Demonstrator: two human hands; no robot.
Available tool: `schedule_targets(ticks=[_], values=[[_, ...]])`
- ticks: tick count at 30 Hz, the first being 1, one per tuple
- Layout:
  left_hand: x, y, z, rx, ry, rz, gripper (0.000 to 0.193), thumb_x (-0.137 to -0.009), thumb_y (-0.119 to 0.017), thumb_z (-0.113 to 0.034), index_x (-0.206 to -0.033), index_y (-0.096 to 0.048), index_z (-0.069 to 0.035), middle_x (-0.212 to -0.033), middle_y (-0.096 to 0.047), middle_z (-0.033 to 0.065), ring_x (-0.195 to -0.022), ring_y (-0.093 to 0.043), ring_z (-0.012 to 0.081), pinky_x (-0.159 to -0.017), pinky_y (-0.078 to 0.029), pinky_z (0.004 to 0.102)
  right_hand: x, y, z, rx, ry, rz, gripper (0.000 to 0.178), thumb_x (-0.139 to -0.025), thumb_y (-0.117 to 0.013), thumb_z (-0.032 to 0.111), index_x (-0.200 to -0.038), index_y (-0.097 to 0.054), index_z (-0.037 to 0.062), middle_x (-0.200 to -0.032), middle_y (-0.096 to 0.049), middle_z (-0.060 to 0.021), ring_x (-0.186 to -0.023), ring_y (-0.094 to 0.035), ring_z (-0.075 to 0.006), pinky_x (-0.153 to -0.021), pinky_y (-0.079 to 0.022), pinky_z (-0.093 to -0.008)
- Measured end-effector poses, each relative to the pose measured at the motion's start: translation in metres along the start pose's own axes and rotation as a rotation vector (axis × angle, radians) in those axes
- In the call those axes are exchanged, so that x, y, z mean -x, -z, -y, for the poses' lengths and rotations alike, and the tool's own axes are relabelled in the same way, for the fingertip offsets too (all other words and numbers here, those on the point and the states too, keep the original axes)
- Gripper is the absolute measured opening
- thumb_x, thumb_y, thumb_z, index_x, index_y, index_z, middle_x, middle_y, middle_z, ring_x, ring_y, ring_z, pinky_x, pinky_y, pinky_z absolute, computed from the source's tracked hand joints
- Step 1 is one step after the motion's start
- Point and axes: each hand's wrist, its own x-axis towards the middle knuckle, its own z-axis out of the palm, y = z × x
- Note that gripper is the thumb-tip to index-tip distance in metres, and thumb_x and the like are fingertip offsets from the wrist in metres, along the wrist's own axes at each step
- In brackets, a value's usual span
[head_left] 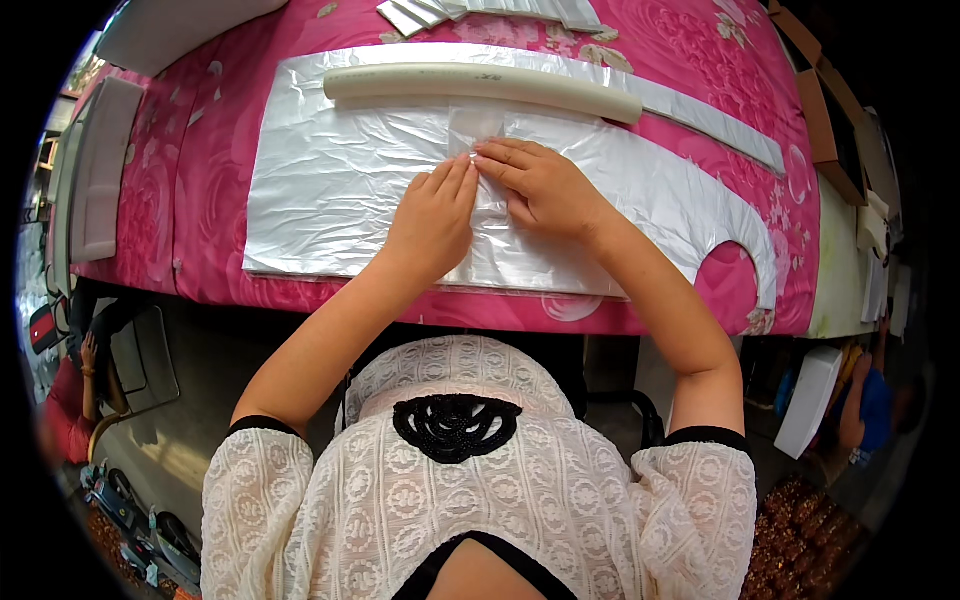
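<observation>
A flat stack of thin, shiny white plastic sheets lies before me, crinkled, with a curved cut-out and a narrow strap at its right end, like disposable aprons. Across its far part rests a long off-white plastic pipe. My left hand and my right hand meet at the middle of the stack, just on my side of the pipe. Their fingertips touch and are closed on a bit of the plastic. Beside them, a small, clearer folded patch shows. How many layers they pinch is hidden.
A pink flowered cloth covers the table. More folded white sheets lie at the far edge. Cardboard boxes stand at the right. A seated person in red is at the left; another in blue is at the right.
</observation>
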Motion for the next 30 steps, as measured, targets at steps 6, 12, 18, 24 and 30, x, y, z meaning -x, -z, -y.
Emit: schedule_targets(ticks=[6, 12, 18, 24, 30], values=[[0.007, 0.017, 0.009, 0.258, -0.130, 0.007, 0.043, -0.069, -0.061, -0.002, -0.112, -0.056, 0.000, -0.116, -0.060, 0.0136, -0.102, -0.060, 0.0266, -0.088, -0.045, 0.0389, 0.006, -0.002, 0.007, -0.120, 0.002, -0.041, 0.042, -0.063, -0.060, -0.009, -0.103, -0.063, 0.0054, -0.105, -0.062, -0.0086, -0.098, -0.058, -0.0279, -0.084, -0.048, -0.0354], [0.042, 0.028, -0.005, 0.435, -0.088, 0.036, 0.052, -0.063, -0.071, -0.005, -0.113, -0.057, -0.004, -0.116, -0.060, 0.0110, -0.106, -0.058, 0.0266, -0.098, -0.041, 0.0437, 0.031, -0.012, 0.040, -0.246, -0.043, -0.109, 0.029, -0.065, -0.065, -0.005, -0.091, -0.066, 0.0090, -0.091, -0.064, -0.0038, -0.086, -0.060, -0.0244, -0.076, -0.049, -0.0332], [0.035, 0.022, -0.008, 0.577, 0.246, -0.001, 0.051, -0.076, -0.068, -0.011, -0.122, -0.049, 0.000, -0.102, -0.065, 0.0138, -0.088, -0.061, 0.0296, -0.084, -0.045, 0.0383, 0.019, 0.000, 0.042, -0.332, -0.565, -0.090, 0.014, -0.077, -0.064, 0.007, -0.090, -0.069, 0.0062, -0.081, -0.066, -0.0071, -0.074, -0.062, -0.0183, -0.068, -0.048, -0.0290], [0.009, 0.014, 0.003, 0.679, 0.659, 0.058, 0.074, -0.082, -0.066, -0.014, -0.139, -0.023, 0.009, -0.074, -0.067, 0.0112, -0.063, -0.064, 0.0153, -0.060, -0.048, 0.0244, -0.005, 0.005, 0.030, -0.371, -0.880, 0.068, 0.022, -0.081, -0.062, 0.020, -0.084, -0.069, 0.0000, -0.064, -0.064, -0.0081, -0.056, -0.060, -0.0139, -0.056, -0.046, -0.0279], [-0.007, 0.028, 0.007, 0.781, 0.783, 0.154, 0.077, -0.081, -0.066, -0.013, -0.139, -0.021, 0.011, -0.074, -0.067, 0.0111, -0.063, -0.065, 0.0149, -0.058, -0.049, 0.0240, -0.014, 0.007, 0.020, -0.429, -0.997, 0.199, 0.022, -0.076, -0.060, 0.023, -0.069, -0.068, 0.0031, -0.055, -0.061, -0.0061, -0.052, -0.059, -0.0160, -0.054, -0.046, -0.0306]])
